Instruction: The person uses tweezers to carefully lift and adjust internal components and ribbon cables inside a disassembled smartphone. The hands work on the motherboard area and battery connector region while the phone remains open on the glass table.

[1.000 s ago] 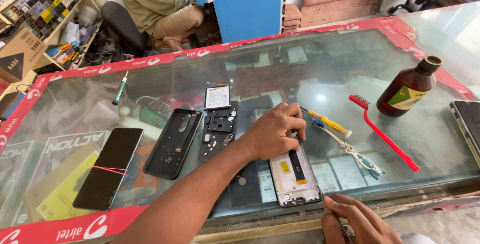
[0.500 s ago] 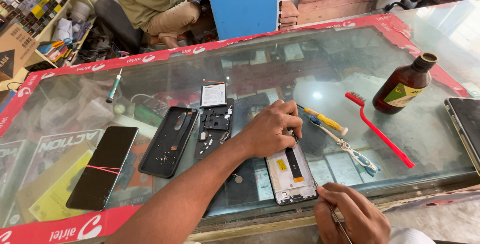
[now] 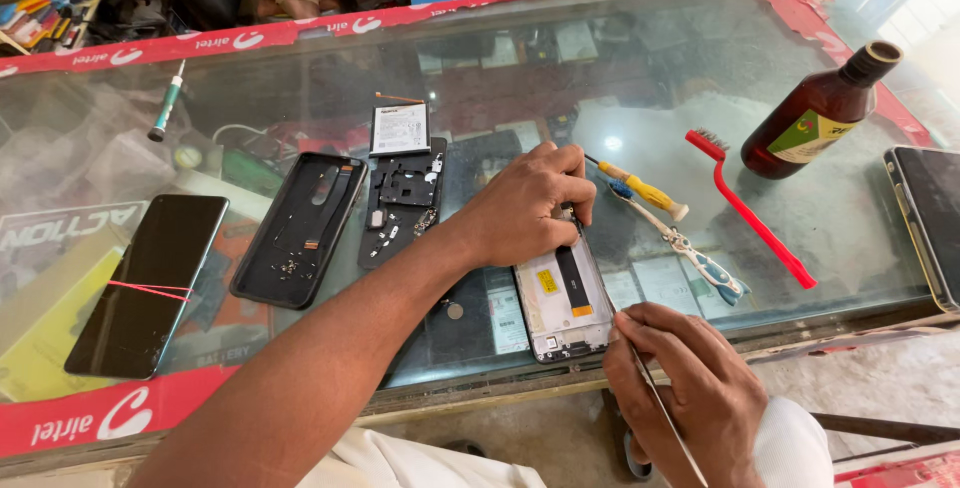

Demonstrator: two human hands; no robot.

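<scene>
**Two hands at an opened phone on a glass counter**

Nearest the viewer, the right hand [image 3: 690,388] is closed in a pinch around a thin metal tool [image 3: 655,403], a slim rod or tweezers, whose upper tip sits at the lower right corner of an opened phone frame [image 3: 562,298]. The frame lies flat on the glass counter [image 3: 700,78], just above the counter's near edge, pale insides facing up, with a dark strip and a small yellow tag showing.

Just beyond, the left hand [image 3: 525,208] presses down on the frame's far end, fingers curled over it, pinning it in place rather than lifting it.

The frame looks light, thin and stiff, probably fragile inside and likely to slide on glass; its long outer edges seem the safest places to hold it.

To the right of the left hand lie a yellow-handled screwdriver [image 3: 645,190], a pair of blue-and-white tweezers [image 3: 690,253] and a red brush [image 3: 750,210]; farther right stands a brown bottle [image 3: 820,113]. To its left lie a black inner plate [image 3: 400,203], a black back cover [image 3: 297,228] and a dark phone screen [image 3: 145,283] with a red band. Just past the plate is a flat battery [image 3: 400,128].

Open glass lies beyond the left hand. The near edge is close, so there is little room on the viewer's side.
</scene>
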